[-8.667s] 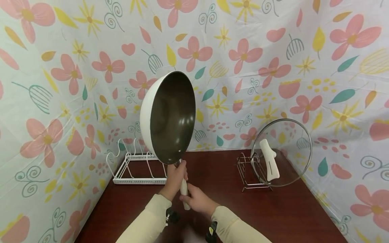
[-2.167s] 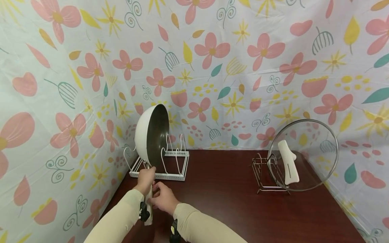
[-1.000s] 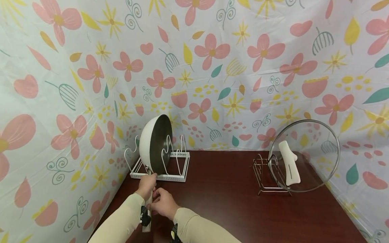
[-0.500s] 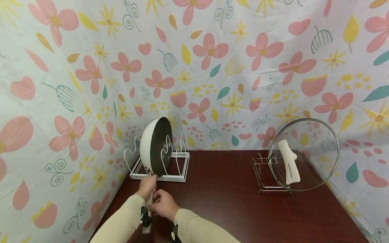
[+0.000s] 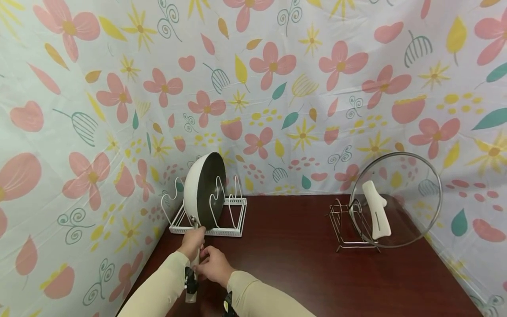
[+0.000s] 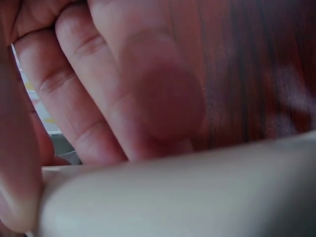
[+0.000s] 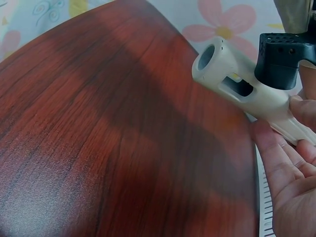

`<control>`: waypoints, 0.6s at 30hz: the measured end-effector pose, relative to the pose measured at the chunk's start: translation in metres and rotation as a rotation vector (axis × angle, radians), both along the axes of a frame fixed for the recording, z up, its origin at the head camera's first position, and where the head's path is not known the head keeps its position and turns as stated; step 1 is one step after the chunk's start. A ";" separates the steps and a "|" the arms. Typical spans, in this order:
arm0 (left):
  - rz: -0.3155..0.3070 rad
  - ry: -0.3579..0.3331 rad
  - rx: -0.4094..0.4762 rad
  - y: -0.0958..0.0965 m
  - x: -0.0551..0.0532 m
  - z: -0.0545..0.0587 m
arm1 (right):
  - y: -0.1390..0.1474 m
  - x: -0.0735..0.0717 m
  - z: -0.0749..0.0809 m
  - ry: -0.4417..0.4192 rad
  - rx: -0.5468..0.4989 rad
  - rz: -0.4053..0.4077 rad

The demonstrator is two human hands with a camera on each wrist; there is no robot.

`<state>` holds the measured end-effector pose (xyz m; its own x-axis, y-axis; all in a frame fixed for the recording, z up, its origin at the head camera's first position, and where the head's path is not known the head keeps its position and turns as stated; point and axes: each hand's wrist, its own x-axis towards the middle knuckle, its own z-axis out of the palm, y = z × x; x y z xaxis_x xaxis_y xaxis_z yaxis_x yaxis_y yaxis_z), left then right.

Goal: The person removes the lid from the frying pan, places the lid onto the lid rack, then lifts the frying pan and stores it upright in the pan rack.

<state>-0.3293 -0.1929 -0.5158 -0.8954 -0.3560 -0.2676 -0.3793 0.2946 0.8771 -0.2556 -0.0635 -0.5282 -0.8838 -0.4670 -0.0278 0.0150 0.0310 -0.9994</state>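
Observation:
A wok, white outside and dark inside, stands on its side among the wire dividers of the white rack at the left of the head view. Its long cream handle points toward me. My left hand grips this handle close to the pan; in the left wrist view its curled fingers lie along it. Farther down, my right hand pinches the handle between thumb and fingertips, as the right wrist view shows. The slotted end of the handle sticks out free over the table.
At the right, a small metal wire rack holds a glass lid upright, its white lid handle facing me. The dark red wooden table meets a flower-patterned cloth at the back and sides.
The wok, held up in the air mid-view at first, has moved left and down into the white rack, then sunk slightly lower. Both hands stay on its handle; the last half second shows hardly any motion.

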 end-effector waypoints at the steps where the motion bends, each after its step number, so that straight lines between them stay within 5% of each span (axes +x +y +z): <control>1: -0.002 0.002 0.004 0.000 0.000 0.000 | 0.000 0.000 0.000 0.000 -0.002 0.000; 18: -0.004 0.012 0.014 -0.002 -0.002 -0.001 | 0.000 -0.002 0.000 0.018 0.005 -0.012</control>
<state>-0.3316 -0.1945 -0.5167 -0.8999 -0.3490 -0.2614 -0.3674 0.2839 0.8857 -0.2576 -0.0639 -0.5287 -0.8899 -0.4559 -0.0140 -0.0026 0.0357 -0.9994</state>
